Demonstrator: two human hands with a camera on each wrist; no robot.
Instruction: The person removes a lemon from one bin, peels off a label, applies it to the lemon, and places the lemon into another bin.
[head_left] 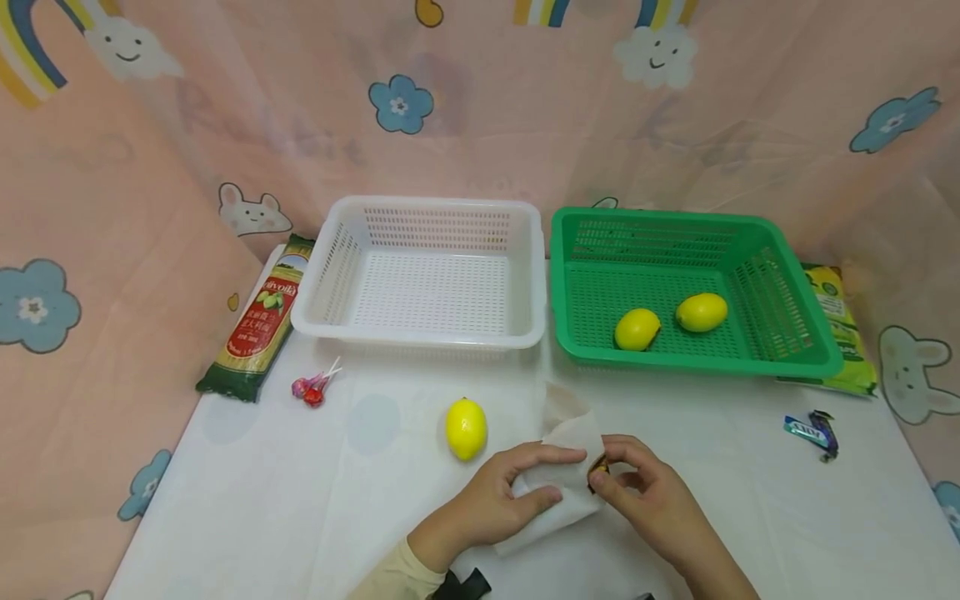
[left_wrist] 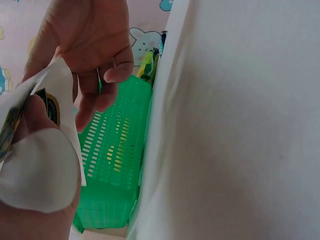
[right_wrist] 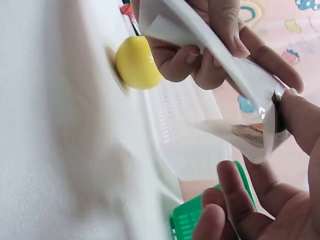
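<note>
Both hands hold a folded white paper packet (head_left: 564,515) above the near part of the table. My left hand (head_left: 504,498) grips its left side between thumb and fingers. At the right edge, my right hand (head_left: 651,490) pinches the packet between thumb and forefinger, where a small dark-and-gold patch (head_left: 597,472) shows. In the left wrist view the same patch (left_wrist: 52,109) lies against the white paper. The right wrist view shows the packet's folded side (right_wrist: 220,47) and a flap spreading below the pinch. A yellow lemon (head_left: 466,429) rests left of the hands.
Behind stand a white basket (head_left: 420,340) and a green basket (head_left: 697,360) with two lemons (head_left: 701,312) inside. Pasta packaging (head_left: 258,321) leans at the left, by lollipops (head_left: 313,389). Small wrapped sweets (head_left: 813,432) lie right, near a yellow-green bag (head_left: 851,367).
</note>
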